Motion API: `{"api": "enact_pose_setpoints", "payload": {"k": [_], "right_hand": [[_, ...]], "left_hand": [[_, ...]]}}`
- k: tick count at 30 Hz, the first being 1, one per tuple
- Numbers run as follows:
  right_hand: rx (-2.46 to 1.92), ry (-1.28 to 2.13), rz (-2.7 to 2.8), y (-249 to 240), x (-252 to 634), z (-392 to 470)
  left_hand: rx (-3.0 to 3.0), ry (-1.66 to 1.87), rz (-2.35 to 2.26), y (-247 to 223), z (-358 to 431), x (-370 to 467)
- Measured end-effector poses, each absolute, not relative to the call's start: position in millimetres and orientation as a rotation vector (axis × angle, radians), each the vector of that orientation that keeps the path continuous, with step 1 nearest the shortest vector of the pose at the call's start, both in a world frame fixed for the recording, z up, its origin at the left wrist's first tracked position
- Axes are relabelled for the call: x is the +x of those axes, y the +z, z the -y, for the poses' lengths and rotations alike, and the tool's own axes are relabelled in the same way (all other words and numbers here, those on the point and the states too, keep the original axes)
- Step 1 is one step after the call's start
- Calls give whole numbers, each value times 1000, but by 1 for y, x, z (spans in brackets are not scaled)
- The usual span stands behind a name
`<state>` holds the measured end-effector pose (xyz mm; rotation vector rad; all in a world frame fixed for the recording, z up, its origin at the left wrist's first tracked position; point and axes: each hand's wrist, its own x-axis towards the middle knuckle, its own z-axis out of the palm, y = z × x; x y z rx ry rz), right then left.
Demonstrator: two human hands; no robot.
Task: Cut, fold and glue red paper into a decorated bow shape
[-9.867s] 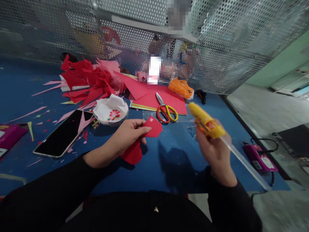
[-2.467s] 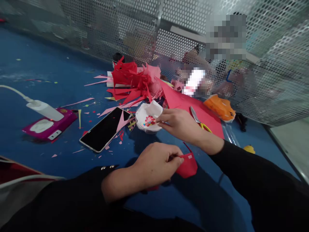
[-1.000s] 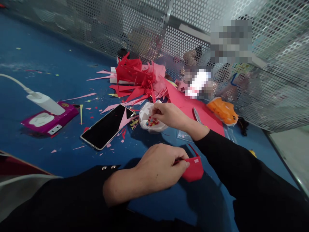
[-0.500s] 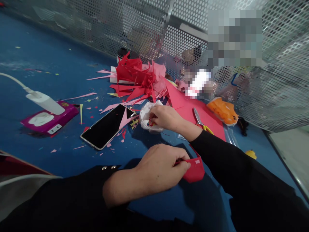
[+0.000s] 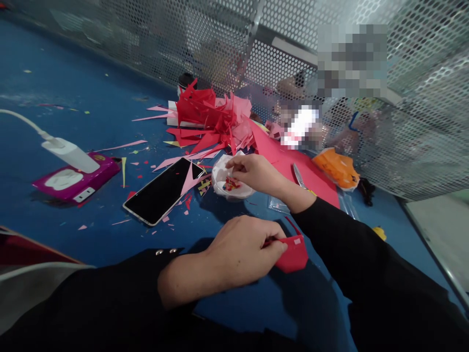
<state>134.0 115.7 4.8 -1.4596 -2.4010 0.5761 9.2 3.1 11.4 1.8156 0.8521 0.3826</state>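
My left hand [image 5: 242,252] pinches a folded red paper piece [image 5: 293,255] between thumb and fingers. The piece looks like a small pouch or envelope, with a pale patch near its top edge and a thin red strip standing up behind it. Over a white paper-lined bowl [image 5: 222,188], my right hand [image 5: 258,171] is bent with fingertips drawn together above the opening. Anything between those fingertips is too small to make out. Inside the bowl lie tiny colourful bits [image 5: 231,184], mostly red and yellow. The hand hides the bowl's right rim.
Left of the bowl lies a black phone [image 5: 161,195], then a purple power strip [image 5: 106,168] with a white charger [image 5: 71,154]. Behind are red paper scraps [image 5: 208,115]. Scissors [image 5: 299,175] rest on red sheets [image 5: 322,178] beside an orange packet [image 5: 337,168]. A perforated metal screen [image 5: 220,49] borders the table.
My right hand has risen slightly and shifted right from inside the bowl, uncovering the colourful bits. My left hand still grips the red paper piece, almost in the same spot.
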Motion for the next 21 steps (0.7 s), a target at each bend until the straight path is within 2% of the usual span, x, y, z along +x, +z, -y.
{"api": "enact_pose_setpoints", "payload": {"k": [5, 13, 21], "right_hand": [[-1431, 770, 2248, 7, 142, -115], [-1526, 762, 2099, 8, 144, -110], [-1543, 965, 1881, 13, 147, -111]], "left_hand": [[1819, 388, -853, 10, -2, 8], [1800, 399, -845, 7, -3, 9], [1793, 399, -857, 7, -4, 9]]}}
